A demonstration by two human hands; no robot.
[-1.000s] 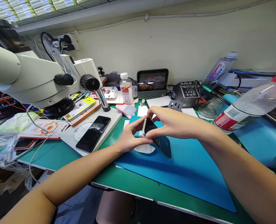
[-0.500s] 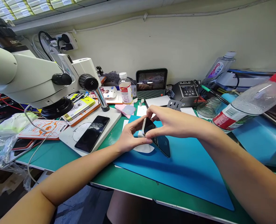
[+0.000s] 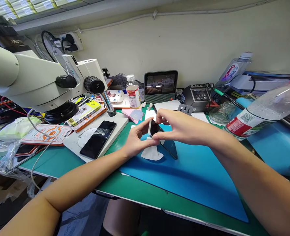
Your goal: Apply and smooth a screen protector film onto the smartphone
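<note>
Over the blue mat, a dark smartphone with a silver frame stands tilted, its far end raised and its lower corner close to the mat. My left hand grips the raised end from the left, thumb along the near side and fingers behind. From above and the right, my right hand pinches the same end between bent fingers and thumb. Part of the phone is hidden behind the right hand, and I cannot tell whether its panel is parted from the frame. A white cloth or paper piece lies under the hands.
On the left, a microscope overhangs its white base, where another black phone lies. Behind stand a small bottle, a display and a black control box. A large red-capped bottle leans at right.
The right fingers have curled in more at the phone's top end. The phone has shifted slightly, and a pale gap shows beside the right thumb. The view has shifted a little.
</note>
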